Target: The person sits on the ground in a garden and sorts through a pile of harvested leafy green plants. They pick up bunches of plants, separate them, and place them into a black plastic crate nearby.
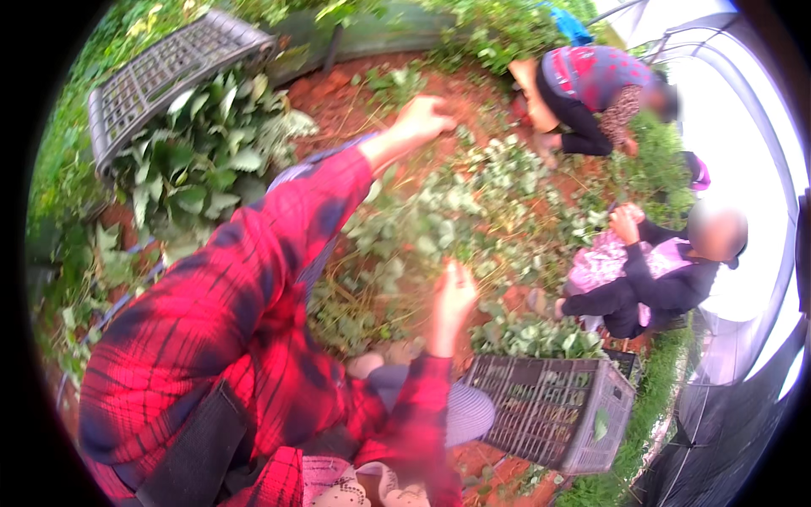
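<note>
My left hand (420, 118) reaches out over the reddish soil beside the cut green vines. Its fingers are bent with a gap between them, and nothing shows in them. Closer to my body, my right hand (454, 300) is raised above the leafy vines (405, 224), its fingertips drawn together. Whatever they may hold is too small and blurred to tell. Both arms wear red and dark plaid sleeves. The heap of stems and leaves spreads over the ground between and beyond my hands.
A grey plastic crate (173, 76) lies tipped at the upper left, with large leafy cuttings (198, 160) against it. Another slatted crate (549, 410) stands at my right near more leaves. Two people (591, 80) crouch or sit at the right. Dark netting (718, 422) hangs beyond.
</note>
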`<state>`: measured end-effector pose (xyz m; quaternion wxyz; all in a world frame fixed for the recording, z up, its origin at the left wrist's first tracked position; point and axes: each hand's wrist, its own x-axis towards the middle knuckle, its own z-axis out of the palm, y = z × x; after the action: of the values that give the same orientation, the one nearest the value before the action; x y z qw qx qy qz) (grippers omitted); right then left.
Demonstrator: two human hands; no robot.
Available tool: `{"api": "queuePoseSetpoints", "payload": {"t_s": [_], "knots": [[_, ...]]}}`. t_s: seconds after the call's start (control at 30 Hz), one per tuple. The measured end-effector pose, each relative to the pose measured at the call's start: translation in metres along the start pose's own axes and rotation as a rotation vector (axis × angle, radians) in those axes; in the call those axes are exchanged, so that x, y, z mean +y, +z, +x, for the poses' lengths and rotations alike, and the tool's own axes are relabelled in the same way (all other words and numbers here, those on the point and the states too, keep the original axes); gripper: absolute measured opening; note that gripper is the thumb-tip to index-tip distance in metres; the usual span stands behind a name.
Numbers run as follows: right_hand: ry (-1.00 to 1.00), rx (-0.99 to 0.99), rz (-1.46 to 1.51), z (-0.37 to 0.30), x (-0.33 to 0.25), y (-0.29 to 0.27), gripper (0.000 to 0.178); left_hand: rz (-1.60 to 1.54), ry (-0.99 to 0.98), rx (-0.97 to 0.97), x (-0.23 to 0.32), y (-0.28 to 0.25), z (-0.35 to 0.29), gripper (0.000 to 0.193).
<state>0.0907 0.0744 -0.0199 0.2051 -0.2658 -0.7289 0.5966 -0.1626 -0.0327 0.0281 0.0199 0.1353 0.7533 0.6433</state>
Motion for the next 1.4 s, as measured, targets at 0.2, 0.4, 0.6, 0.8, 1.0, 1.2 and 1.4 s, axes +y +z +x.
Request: {"api": "queuePoseSetpoints", "payload": {"t_s": [0.2, 0.4, 0.6, 0.8, 1.0, 1.2, 1.4], "knots": [[0.019, 0.038, 0.012, 0.009, -0.005, -0.017, 0.019, -0.147, -0.041, -0.077, 0.007, -0.028, -0.012, 0.051], [-0.027, 0.042, 0.073, 0.032, -0.025, -0.028, 0.022, -0.213, -0.092, -0.267, 0.009, -0.022, -0.014, 0.037], [-0.089, -0.093, 0.127, 0.053, -0.043, 0.034, 0.023, -0.247, -0.158, -0.467, 0.012, 0.001, -0.033, 0.024], [-0.071, -0.150, 0.061, 0.065, -0.042, 0.063, 0.021, -0.194, -0.153, -0.525, 0.016, 0.011, -0.040, 0.026], [-0.261, -0.110, -0.230, 0.079, -0.039, 0.059, 0.027, -0.174, -0.078, -0.482, 0.011, 0.021, -0.045, 0.036], [-0.435, 0.052, -0.195, 0.083, -0.027, 0.068, 0.022, -0.164, -0.066, -0.404, 0.015, 0.025, -0.062, 0.032], [-0.468, 0.053, -0.244, 0.070, -0.032, 0.073, 0.017, 0.041, 0.087, -0.214, 0.017, 0.030, -0.063, 0.020]]}}
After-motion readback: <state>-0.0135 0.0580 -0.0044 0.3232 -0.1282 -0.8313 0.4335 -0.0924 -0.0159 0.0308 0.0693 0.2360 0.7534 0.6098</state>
